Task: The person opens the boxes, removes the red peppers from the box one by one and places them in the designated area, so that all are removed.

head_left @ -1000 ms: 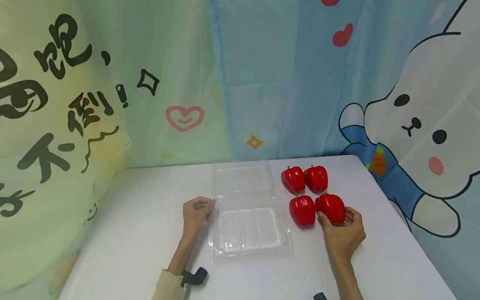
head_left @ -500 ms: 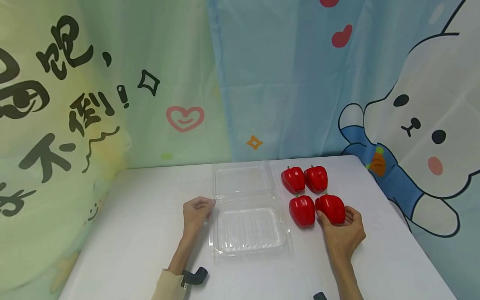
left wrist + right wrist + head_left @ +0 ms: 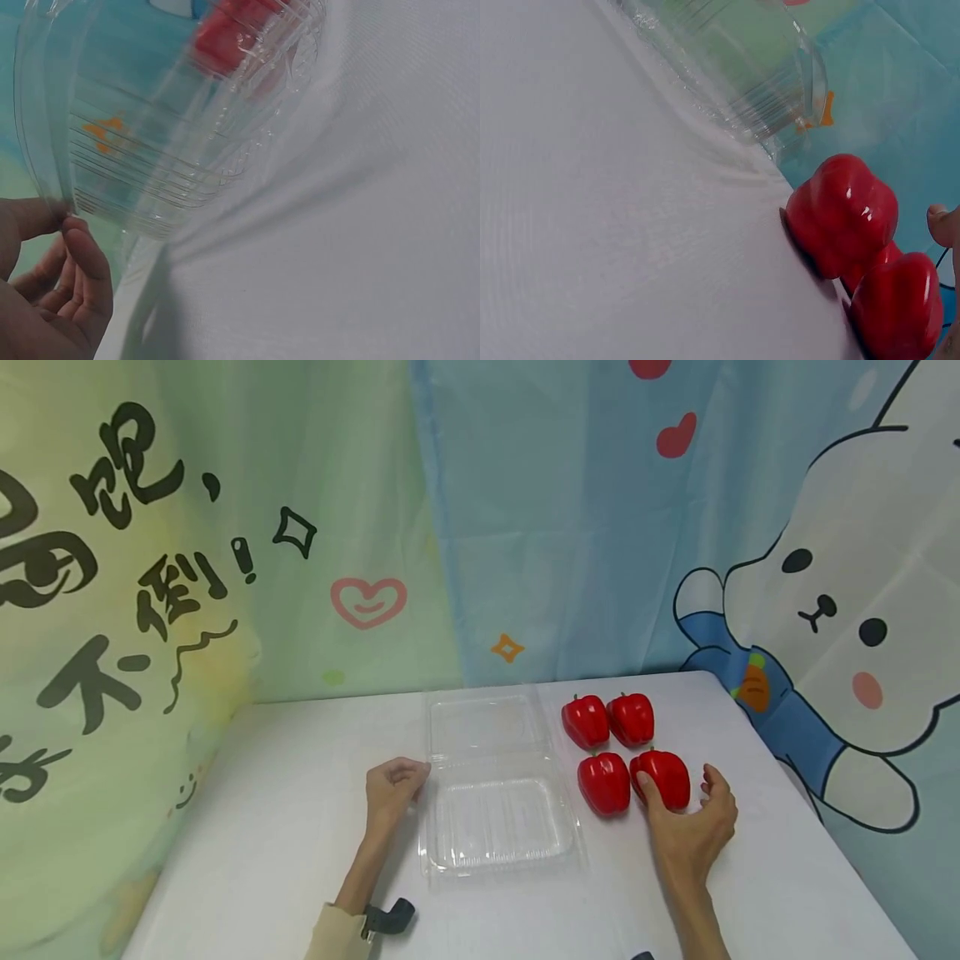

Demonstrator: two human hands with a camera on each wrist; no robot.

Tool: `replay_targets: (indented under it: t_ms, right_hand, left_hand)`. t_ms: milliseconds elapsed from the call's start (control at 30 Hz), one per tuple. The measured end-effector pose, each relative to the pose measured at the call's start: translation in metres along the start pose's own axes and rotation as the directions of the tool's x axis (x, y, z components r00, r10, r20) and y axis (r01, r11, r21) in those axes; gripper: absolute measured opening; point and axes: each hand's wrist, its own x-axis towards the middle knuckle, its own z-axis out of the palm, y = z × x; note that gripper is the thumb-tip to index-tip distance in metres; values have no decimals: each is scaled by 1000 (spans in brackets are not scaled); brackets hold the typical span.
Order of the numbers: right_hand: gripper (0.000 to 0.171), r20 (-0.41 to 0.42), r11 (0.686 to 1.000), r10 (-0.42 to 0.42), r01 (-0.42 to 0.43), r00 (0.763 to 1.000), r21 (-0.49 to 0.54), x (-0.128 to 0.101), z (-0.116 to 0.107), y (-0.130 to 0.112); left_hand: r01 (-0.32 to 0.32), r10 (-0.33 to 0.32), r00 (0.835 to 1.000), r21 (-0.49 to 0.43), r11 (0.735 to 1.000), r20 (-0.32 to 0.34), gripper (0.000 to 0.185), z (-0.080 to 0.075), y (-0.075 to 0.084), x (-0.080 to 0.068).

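- Head view: right hand's fingers (image 3: 708, 779) spread, thumb touching the near-right pepper (image 3: 663, 777); left hand (image 3: 392, 786) pinches the open clear box (image 3: 497, 821) by its rim, likely steadying it on the tabletop (image 3: 262, 827).
- Left wrist: fingers (image 3: 84, 259) curled at the rim.
- Right wrist: peppers clustered beside the box.

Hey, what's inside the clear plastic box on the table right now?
Nothing shows inside the clear plastic box; only its ribbed bottom is visible. All four red peppers sit outside it, to its right. The left hand holds its edge.

Glossy red pepper (image 3: 663, 778) beside open clear clamshell (image 3: 495, 810)
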Motion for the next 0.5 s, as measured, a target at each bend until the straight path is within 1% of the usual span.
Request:
replay_targets:
  t_ms: [133, 233, 300, 367, 400, 500]
  right_hand:
    - [87, -29, 992, -127, 127, 991, 4, 2, -3, -5]
    - [85, -41, 975, -219, 220, 975, 28, 2, -5, -10]
    - [86, -32, 962, -269, 271, 963, 47, 1, -5, -15]
    - [87, -13, 943, -326, 326, 945, 67, -1, -4, -22]
    - [88, 0, 930, -359, 358, 933, 77, -1, -4, -25]
    - [90, 56, 880, -467, 459, 882, 120, -3, -1, -39]
  left_hand:
    - [-26, 27, 1000, -14, 1000, 8, 16, -1, 2, 0]
    - [-36, 37, 999, -19, 999, 13, 16, 0, 2, 1]
    - [-36, 37, 999, -20, 999, 16, 17, 0, 2, 1]
    - [-33, 33, 999, -12, 999, 19, 19, 0, 2, 1]
    - [-31, 31, 999, -7, 1000, 21, 21, 1, 2, 2]
    - [-20, 20, 1000, 11, 1000, 21, 27, 1, 1, 3]
